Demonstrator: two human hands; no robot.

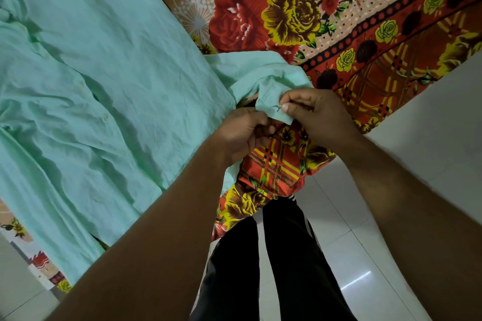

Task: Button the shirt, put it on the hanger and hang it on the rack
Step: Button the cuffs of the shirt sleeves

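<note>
The mint-green shirt (pixel 109 81) lies spread front-up across the bed, wrinkled, its button placket running down the left part with pale buttons (pixel 105 116) showing along it. One sleeve reaches toward the bed's near edge, and its cuff (pixel 272 104) is lifted off the sheet between both hands. The right hand (pixel 317 114) pinches the cuff between thumb and forefinger. The left hand (pixel 241 135) sits just below it, with fingers curled round the cuff's lower edge. Under the shirt is a floral bedsheet (pixel 292 18) in red, yellow and cream. Below the hands are the person's black trousers (pixel 287 255), standing on a glossy white tiled floor (pixel 365 255).
</note>
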